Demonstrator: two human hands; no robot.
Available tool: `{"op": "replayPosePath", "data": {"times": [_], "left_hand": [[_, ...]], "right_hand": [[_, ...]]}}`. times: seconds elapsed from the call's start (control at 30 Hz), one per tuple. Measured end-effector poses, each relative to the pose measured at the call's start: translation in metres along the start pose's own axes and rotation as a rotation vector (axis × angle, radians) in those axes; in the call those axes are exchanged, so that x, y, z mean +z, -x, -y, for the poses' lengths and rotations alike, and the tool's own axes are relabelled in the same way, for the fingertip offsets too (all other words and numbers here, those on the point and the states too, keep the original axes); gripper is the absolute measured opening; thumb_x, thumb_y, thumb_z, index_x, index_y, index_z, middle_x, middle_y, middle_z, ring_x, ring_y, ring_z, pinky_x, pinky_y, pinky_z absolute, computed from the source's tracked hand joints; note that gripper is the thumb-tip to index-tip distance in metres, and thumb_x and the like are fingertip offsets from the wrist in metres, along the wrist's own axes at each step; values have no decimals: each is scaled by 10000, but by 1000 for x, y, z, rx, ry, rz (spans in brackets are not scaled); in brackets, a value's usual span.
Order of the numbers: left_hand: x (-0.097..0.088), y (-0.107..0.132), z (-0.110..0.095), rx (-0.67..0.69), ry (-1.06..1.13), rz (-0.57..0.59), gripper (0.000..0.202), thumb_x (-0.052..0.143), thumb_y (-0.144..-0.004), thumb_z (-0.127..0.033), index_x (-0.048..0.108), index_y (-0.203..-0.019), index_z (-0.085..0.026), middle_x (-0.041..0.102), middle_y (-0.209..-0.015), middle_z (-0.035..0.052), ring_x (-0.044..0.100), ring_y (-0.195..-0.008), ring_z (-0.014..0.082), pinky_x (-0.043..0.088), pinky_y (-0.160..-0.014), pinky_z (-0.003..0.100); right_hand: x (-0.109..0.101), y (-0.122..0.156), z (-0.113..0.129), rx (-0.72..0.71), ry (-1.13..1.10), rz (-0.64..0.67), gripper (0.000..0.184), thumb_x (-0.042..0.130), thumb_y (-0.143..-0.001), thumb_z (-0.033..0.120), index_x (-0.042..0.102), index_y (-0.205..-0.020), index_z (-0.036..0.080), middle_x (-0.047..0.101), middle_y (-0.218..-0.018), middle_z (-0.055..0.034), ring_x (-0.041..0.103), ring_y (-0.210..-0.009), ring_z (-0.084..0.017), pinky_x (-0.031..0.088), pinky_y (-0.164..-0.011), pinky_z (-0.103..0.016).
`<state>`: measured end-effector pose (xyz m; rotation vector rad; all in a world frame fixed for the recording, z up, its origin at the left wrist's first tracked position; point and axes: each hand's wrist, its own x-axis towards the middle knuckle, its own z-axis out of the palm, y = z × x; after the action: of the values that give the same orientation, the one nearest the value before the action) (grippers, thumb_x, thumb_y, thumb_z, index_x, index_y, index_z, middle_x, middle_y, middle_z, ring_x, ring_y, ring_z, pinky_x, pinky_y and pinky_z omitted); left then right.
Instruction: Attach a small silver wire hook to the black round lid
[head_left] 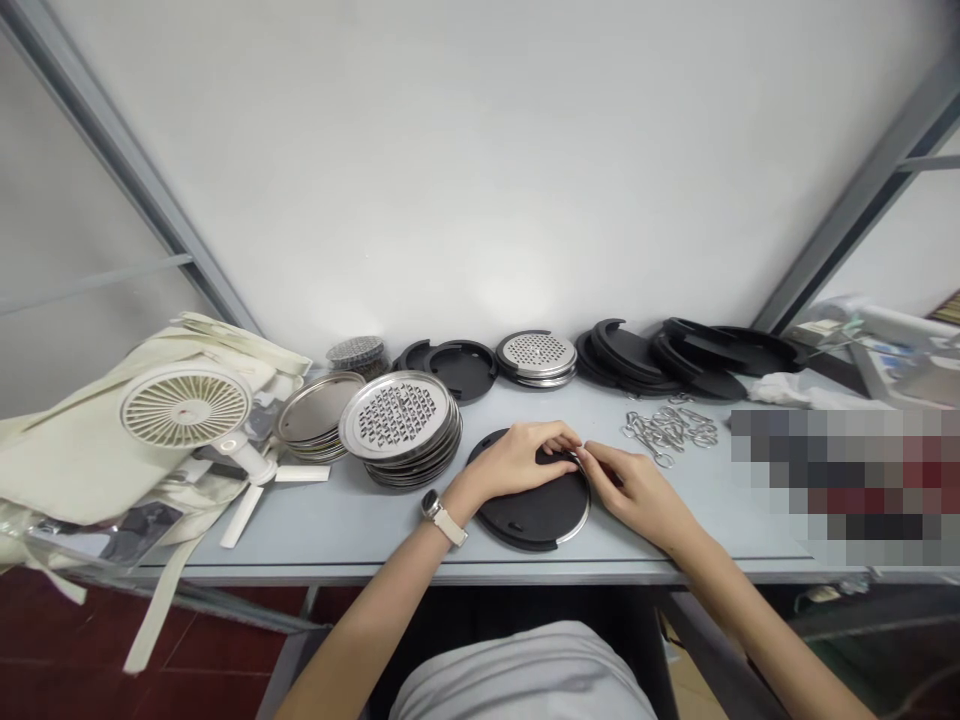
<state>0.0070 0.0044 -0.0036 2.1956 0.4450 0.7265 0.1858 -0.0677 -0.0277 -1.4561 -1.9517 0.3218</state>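
Note:
A round black plastic holder (529,510) lies flat on the table in front of me, with a strip of shiny metal edge (576,530) showing along its right side. My left hand (525,460) rests across the holder, its fingers bent and drawn together with the thumb at the upper right rim. At that same spot my right hand (626,490) pinches with thumb and fingertips. Whatever sits between the fingertips is too small and covered to name. Right of the hands lies a pile of small metal wire clips (671,430).
Perforated metal grater discs (401,415) are stacked at left, beside plain metal discs (319,410). Along the wall stand a disc in a black holder (538,355) and several black holders (637,360). A white fan (186,410) and cream bag (67,450) occupy the far left.

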Motion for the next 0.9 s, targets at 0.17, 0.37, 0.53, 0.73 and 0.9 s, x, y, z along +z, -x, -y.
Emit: {"op": "replayPosePath", "data": {"times": [0.17,0.37,0.53,0.73,0.9], "left_hand": [[0,0,-2,-8,1,23,224,590,-816,-171,593,-1040,-165,659,-946,38,621,-879,149,488,-837,278],[0,-1,-2,26,-77,4,179,562,-828,-168,590,-1005,-165,636,-967,41,593,-909,156,465,-839,282],[-1,-2,-3,46,-229,-45,211,634,-798,-225,589,-999,-182,616,-970,43,559,-946,182,441,-863,306],[-1,-2,-4,14,-236,-47,200,633,-803,-241,584,-989,-189,624,-978,37,565,-946,181,439,-866,306],[-1,-2,-2,18,-264,-73,213,665,-782,-262,591,-964,-179,631,-942,31,573,-924,171,437,-861,289]], "right_hand": [[-1,0,-1,24,-19,-41,349,347,-960,360,399,-649,211,470,-537,36,436,-489,-115,308,-520,-231],[-1,-2,3,5,-9,56,336,335,-965,355,548,-758,199,595,-623,-4,527,-541,-139,351,-554,-233],[0,-2,0,39,60,10,350,352,-956,375,544,-720,202,602,-587,-8,516,-500,-142,323,-515,-244],[0,-3,0,26,33,49,362,331,-963,365,582,-762,200,650,-649,-27,554,-530,-151,347,-533,-250],[0,-3,0,16,42,68,380,335,-959,365,531,-677,203,623,-601,-16,529,-499,-142,318,-506,-248]]}}
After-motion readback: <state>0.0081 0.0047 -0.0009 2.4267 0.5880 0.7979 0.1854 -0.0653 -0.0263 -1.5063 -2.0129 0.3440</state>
